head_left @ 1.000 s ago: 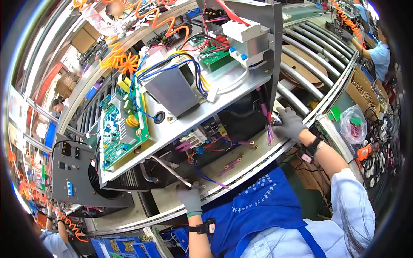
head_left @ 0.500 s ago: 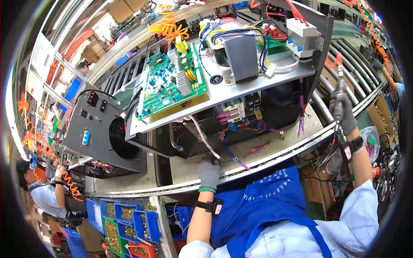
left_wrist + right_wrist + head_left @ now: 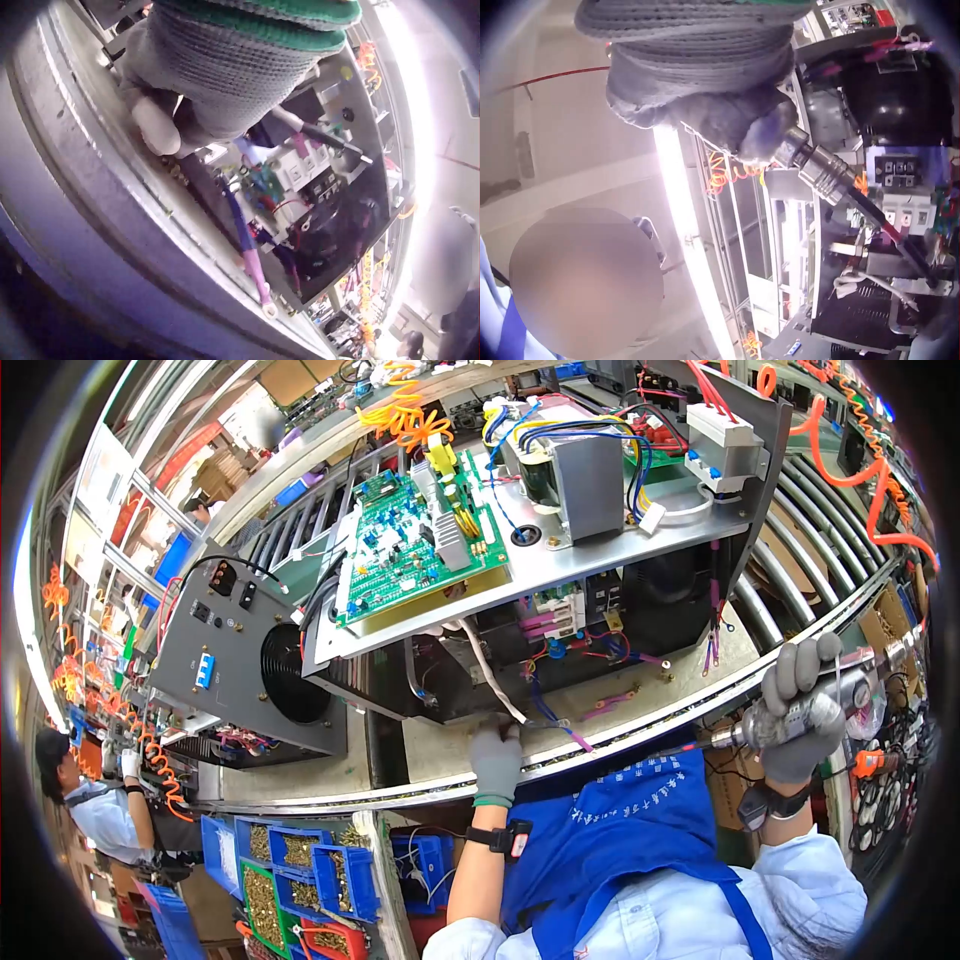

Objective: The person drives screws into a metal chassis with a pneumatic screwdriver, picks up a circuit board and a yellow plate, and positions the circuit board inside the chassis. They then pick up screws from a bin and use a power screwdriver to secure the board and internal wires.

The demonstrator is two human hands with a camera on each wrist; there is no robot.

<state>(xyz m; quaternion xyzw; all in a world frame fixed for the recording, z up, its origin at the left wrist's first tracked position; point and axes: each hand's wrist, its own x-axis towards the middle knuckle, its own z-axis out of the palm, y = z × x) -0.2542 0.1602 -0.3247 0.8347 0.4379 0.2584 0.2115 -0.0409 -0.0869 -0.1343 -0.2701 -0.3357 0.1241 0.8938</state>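
A grey-gloved right hand (image 3: 806,735) grips a metal pneumatic screwdriver (image 3: 728,737), its bit pointing left over the blue apron. In the right wrist view, the tool's chuck (image 3: 826,176) and dark bit extend from the curled right hand (image 3: 705,82). At the front lower edge of an open equipment chassis (image 3: 560,585) is the left hand (image 3: 495,765), near a white cable (image 3: 487,670). The left wrist view shows the left hand (image 3: 232,67) with thumb and fingers bent close together; whether they pinch anything is hidden. A purple-ended cable (image 3: 253,274) lies beside it.
A second grey unit (image 3: 235,670) stands left on the line. Blue bins (image 3: 340,880) of small hardware sit below left. Metal rollers (image 3: 805,575) run at right, with orange coiled hoses (image 3: 845,480) above. Another person (image 3: 95,815) works far left.
The right hand moved from the chassis edge to the screwdriver at right, then brought it down towards the apron. The left hand stays by the chassis edge; the head view has shifted.
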